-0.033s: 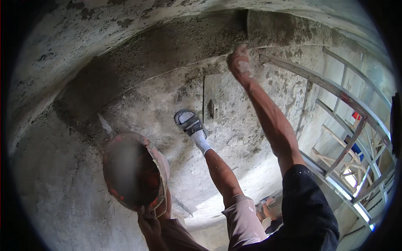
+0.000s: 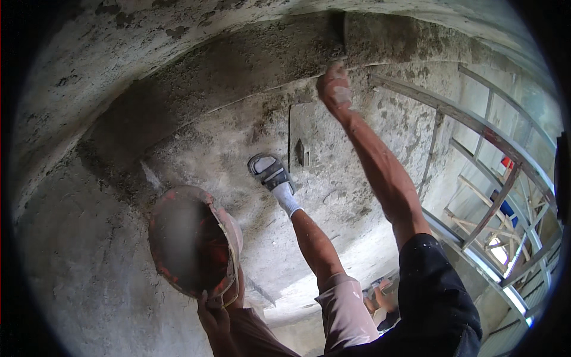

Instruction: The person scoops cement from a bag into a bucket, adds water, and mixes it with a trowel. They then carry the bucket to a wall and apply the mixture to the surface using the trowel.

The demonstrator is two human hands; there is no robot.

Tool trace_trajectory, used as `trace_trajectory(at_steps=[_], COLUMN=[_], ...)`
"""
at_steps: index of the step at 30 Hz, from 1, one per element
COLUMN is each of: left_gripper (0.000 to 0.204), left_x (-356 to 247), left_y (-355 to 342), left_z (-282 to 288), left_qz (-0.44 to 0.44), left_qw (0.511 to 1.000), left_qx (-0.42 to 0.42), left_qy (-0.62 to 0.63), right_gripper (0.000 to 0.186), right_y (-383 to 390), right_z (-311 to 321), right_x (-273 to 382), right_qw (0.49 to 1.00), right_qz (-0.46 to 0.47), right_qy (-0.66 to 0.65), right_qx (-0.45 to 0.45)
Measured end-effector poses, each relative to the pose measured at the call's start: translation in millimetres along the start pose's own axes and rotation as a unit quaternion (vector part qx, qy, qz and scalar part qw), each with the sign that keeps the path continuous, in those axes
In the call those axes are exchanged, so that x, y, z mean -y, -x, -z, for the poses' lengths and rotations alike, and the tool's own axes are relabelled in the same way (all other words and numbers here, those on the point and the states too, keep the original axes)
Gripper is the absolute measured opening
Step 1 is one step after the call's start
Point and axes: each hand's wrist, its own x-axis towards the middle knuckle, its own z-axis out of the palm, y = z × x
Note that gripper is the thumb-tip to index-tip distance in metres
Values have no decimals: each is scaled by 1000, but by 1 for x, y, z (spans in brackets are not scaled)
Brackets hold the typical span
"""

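My right hand [image 2: 336,89] is at the top, fingers closed round a trowel. Its dark, narrow-looking blade [image 2: 338,33] meets a band of dark, damp mortar [image 2: 238,59] on the rough grey surface. Low on the left, my left hand [image 2: 214,315] grips the rim of a round reddish container [image 2: 185,238], like a small bucket, tipped so that its dark inside shows. A thin yellowish cord or handle hangs by these fingers. The container's contents are too blurred to tell.
My foot in a dark sandal [image 2: 270,171] and white sock is between the hands. Beside it lies a flat rectangular board [image 2: 302,137] with a small raised piece. Ladder-like frames [image 2: 476,125] stand at the right. Part of another person [image 2: 380,294] shows at the lower middle.
My right hand and the trowel have shifted slightly left along the mortar band. The container in my left hand has moved a little to the right.
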Motion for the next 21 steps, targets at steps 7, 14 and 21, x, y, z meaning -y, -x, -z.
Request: trace_trajectory(at_steps=[7,14,21], left_gripper=[12,19,24], left_x=[-18,-7,-16], left_y=[17,34,46], left_z=[-12,-29,-18], left_qz=[-33,-48,-45], left_qw=[999,998,999], left_qx=[-14,15,-8], left_qy=[-26,-33,-26], right_gripper=[48,52,53], right_y=[-20,35,-50], right_z=[65,-104,-1], right_x=[-71,-55,-73], right_qw=[498,665,606], right_qz=[-131,-147,-62], right_qy=[-841,-709,-649], right_qx=[164,182,455])
